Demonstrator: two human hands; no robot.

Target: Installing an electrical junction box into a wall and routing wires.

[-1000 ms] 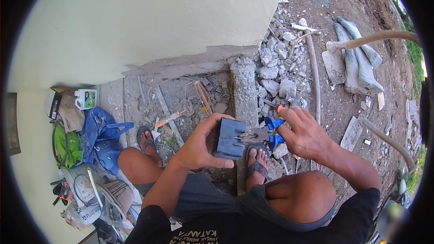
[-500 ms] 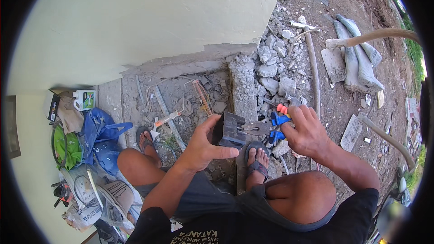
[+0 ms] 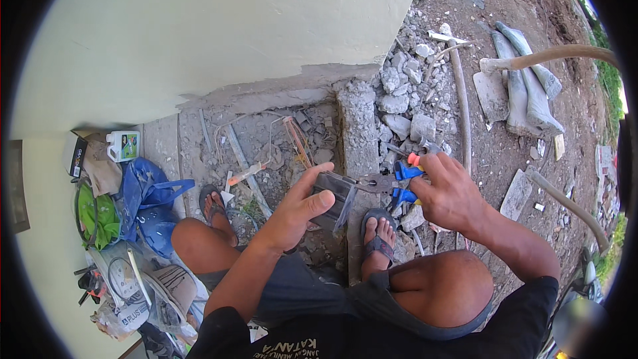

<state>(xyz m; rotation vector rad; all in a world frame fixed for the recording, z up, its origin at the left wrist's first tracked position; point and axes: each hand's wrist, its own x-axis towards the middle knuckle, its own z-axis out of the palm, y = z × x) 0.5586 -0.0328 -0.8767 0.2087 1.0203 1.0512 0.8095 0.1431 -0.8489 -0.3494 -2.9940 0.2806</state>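
Note:
My left hand (image 3: 299, 209) grips a dark grey plastic box (image 3: 335, 196), now tilted on its side above my knees. My right hand (image 3: 448, 193) holds pliers (image 3: 405, 196) with blue and yellow handles, their metal jaws at the box's right side. Just behind those handles a tool (image 3: 413, 159) with a red end and a metal shaft lies by the rubble. Below the box are my sandaled foot (image 3: 379, 239) and a rough concrete ledge (image 3: 359, 126).
A wall (image 3: 219, 20) borders a debris-filled trench (image 3: 259, 139). Bags (image 3: 143, 193) and a white jug (image 3: 123, 146) sit at left. At right are rubble (image 3: 402, 86), pale boots (image 3: 535, 100), wooden handles (image 3: 565, 53) and flat blades (image 3: 515, 196).
My left hand has turned the box onto its side, its thumb moving up. The pliers have shifted slightly upward with the box, and my right hand still holds them.

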